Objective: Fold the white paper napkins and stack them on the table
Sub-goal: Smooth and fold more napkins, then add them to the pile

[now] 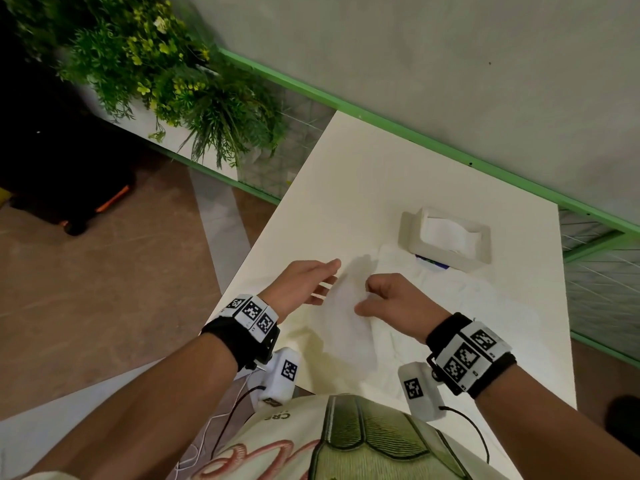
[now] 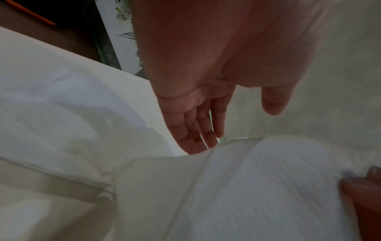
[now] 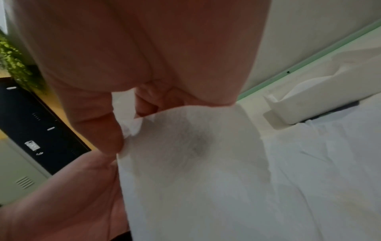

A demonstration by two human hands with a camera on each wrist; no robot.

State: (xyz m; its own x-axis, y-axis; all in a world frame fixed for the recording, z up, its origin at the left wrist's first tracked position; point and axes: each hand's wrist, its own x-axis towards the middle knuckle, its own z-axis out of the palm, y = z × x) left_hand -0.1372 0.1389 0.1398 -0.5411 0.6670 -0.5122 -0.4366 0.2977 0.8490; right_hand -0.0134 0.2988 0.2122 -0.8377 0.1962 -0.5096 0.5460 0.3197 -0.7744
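The white worktop (image 1: 346, 174) carried a napkin holder (image 1: 446, 237) towards its far side. A white paper napkin (image 1: 349, 327) hung above the worktop, pinched by the right hand (image 1: 391, 299). The left hand (image 1: 304, 282) lay flat-fingered against its left edge.

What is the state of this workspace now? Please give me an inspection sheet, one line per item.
Surface: white table, napkins spread on it.
Job's things: held napkin lifted; loose napkins lie beside it; no neat stack seen.
Clutter: napkin dispenser with napkins inside.
Hands: right hand pinches the held napkin; left hand has straight fingers at its edge.
Cables: black and white cables hang from the wrist units.
Surroundings: green plant, green rail, grey wall.
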